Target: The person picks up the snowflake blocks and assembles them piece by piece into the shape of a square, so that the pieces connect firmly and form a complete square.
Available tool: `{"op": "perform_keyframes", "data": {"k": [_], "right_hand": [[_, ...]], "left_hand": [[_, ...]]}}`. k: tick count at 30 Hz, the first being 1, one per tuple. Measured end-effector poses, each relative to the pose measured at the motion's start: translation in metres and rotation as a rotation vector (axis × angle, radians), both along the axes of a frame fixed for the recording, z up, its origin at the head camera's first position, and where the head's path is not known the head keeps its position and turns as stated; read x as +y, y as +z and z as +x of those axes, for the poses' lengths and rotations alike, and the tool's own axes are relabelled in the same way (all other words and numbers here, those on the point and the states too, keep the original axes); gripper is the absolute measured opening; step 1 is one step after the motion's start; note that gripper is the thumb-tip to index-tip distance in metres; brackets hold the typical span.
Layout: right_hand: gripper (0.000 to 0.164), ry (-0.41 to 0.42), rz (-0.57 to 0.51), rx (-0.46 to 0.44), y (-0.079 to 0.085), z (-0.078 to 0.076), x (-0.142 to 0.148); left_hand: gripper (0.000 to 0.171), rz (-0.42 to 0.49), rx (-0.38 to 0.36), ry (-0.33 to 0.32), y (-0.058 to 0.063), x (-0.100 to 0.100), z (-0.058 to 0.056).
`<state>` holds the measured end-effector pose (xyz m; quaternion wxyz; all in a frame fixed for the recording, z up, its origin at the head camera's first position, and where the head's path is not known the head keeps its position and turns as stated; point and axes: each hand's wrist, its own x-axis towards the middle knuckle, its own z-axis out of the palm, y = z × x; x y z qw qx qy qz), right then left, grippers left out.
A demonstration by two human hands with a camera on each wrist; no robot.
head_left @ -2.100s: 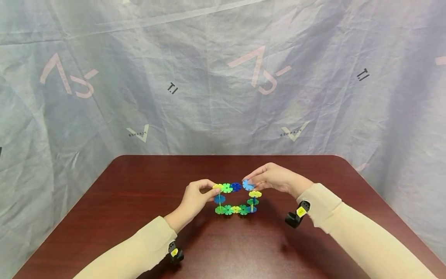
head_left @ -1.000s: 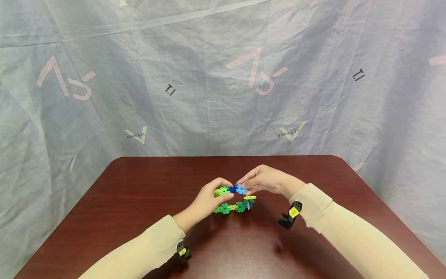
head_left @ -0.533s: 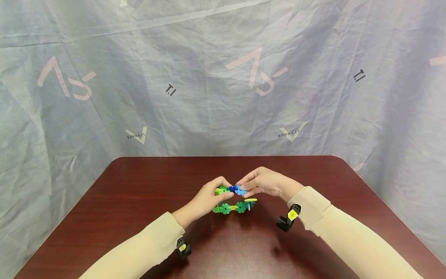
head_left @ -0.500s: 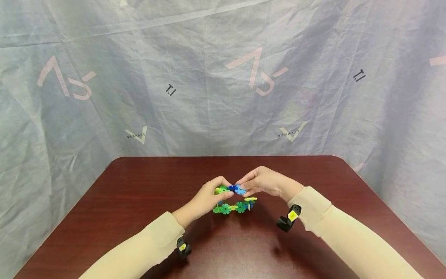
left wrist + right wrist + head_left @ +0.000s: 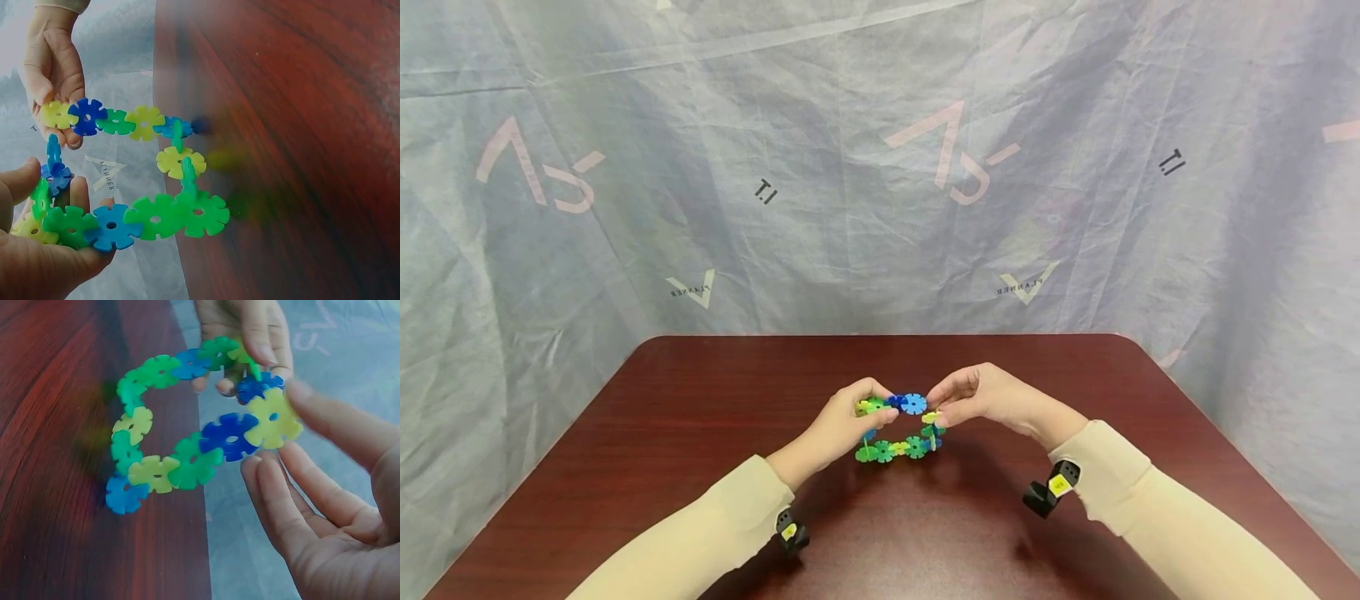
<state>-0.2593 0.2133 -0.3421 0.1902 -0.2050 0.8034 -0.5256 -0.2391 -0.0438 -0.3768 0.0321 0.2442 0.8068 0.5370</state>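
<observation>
Notched plastic snowflake discs, interlocked in yellow, green and blue, form an upright ring-like chain over the table. My left hand grips its upper left end, thumb in front around the green and yellow discs. From that grip a dark blue disc and a light blue disc stick out to the right. My right hand pinches the yellow disc topping the right side, thumb at its edge and fingers behind. In the head view, the light blue disc stands just above and left of this yellow one, with a small gap.
The dark red wooden table lies beneath both hands. Behind it hangs a grey printed cloth. Black wrist cameras hang under both cuffs, close over the tabletop.
The light blue disc, earlier apart in my right hand, now sits on the dark blue disc. My right hand has let it go and moved to the yellow disc. My left hand has shifted right.
</observation>
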Motion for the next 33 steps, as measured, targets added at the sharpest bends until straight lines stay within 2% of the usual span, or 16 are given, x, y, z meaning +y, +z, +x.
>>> {"op": "perform_keyframes", "data": {"k": [3, 7, 20, 28, 33], "right_hand": [[0.036, -0.062, 0.013, 0.045, -0.003, 0.000, 0.001], [0.028, -0.134, 0.015, 0.060, -0.006, -0.002, 0.003], [0.023, -0.177, -0.045, 0.088, -0.004, 0.000, -0.004], [0.022, -0.219, -0.035, 0.126, -0.008, 0.007, -0.009], [0.022, -0.256, -0.065, 0.145, -0.011, 0.010, -0.010]], "left_hand": [[0.015, 0.003, -0.006, 0.000, -0.001, -0.001, 0.000], [0.016, -0.002, -0.023, 0.005, -0.002, -0.003, 0.001], [0.012, -0.062, 0.032, 0.002, 0.003, -0.001, 0.002], [0.010, -0.044, 0.016, -0.011, -0.001, 0.001, 0.003], [0.009, -0.033, 0.012, -0.030, 0.000, 0.001, 0.001]]}}
